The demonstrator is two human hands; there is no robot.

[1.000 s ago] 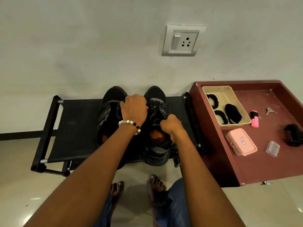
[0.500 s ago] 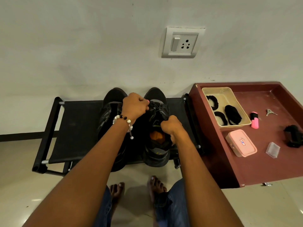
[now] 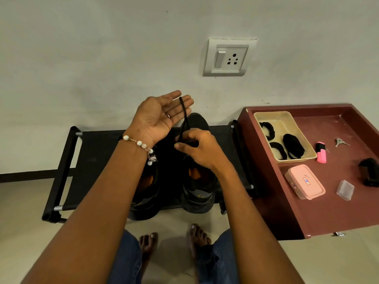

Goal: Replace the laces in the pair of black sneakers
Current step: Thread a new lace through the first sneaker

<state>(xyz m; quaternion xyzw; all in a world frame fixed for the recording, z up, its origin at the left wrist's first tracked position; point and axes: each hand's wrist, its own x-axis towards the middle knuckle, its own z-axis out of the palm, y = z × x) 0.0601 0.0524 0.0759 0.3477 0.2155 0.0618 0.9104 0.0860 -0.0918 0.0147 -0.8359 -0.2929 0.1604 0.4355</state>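
Left hand [image 3: 162, 115] lies palm-up with straight fingers under a black lace [image 3: 183, 115], apparently pinched below by the right hand [image 3: 200, 149].

Black sneakers [image 3: 196, 181], black lace [image 3: 183, 115], maroon tray [image 3: 338, 212], pink box [image 3: 304, 181], beige basket [image 3: 266, 115].

Left hand [image 3: 162, 115] raised palm up, fingers straight, a black lace [image 3: 183, 113] lying across the fingertips. Right hand [image 3: 200, 149] pinches the same lace lower down, above the right sneaker [image 3: 198, 193]. Left sneaker [image 3: 146, 193] beside it, both on a black rack [image 3: 92, 160]. Maroon tray [image 3: 338, 214] at right holds a beige basket [image 3: 264, 117] of coiled laces [image 3: 292, 148], pink box [image 3: 304, 181], pink highlighter [image 3: 321, 151], keys [image 3: 340, 142].
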